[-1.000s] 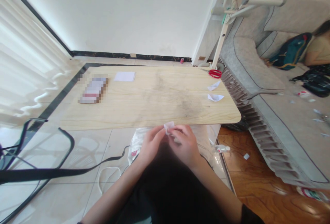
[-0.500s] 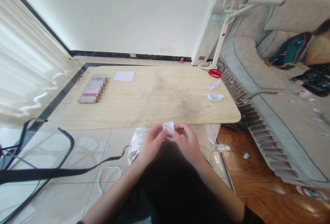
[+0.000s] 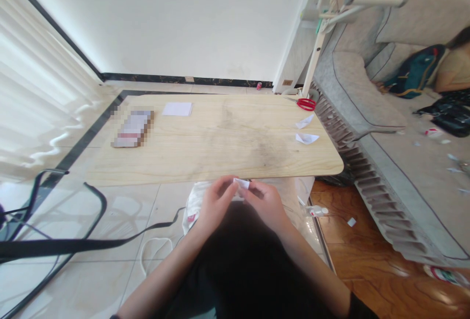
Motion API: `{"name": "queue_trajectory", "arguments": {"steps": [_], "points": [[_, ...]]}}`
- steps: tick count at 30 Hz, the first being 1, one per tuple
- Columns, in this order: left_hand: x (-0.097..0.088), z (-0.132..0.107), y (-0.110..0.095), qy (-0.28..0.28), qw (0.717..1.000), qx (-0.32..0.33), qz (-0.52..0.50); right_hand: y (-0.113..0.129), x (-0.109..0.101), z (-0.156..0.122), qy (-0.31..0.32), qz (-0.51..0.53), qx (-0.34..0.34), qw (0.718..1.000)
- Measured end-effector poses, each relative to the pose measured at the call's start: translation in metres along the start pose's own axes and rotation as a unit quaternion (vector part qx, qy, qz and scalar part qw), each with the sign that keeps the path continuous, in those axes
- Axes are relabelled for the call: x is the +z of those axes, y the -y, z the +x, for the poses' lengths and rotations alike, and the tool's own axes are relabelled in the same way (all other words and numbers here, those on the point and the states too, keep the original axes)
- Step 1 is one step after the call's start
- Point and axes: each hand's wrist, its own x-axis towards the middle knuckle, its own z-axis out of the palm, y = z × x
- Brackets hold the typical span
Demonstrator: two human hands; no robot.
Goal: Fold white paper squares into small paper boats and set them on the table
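Folded paper [image 3: 241,184] has tilted, pinched in both curled hands [image 3: 217,202] [image 3: 267,204].

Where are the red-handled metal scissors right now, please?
In the head view, the scissors lie at the far right corner of the pale wooden table, just beyond two folded white paper pieces.
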Motion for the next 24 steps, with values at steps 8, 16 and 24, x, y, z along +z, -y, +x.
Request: {"name": "queue_trajectory", "arguments": {"steps": [8,16,24], "points": [[0.001,-0.0003,-0.0019,-0.012,1.0,-0.004,0.002,0.0014,-0.0002,-0.0003,0.016,0.034,0.021,0.999],[0.0005,-0.0016,-0.0019,-0.018,1.0,0.012,0.019,0.0016,-0.0024,-0.0005,0.035,-0.036,-0.011,0.999],[-0.0006,-0.0007,0.0016,-0.012,1.0,0.003,0.015,-0.0048,-0.0026,0.001,0.047,0.0,0.01,0.999]]}}
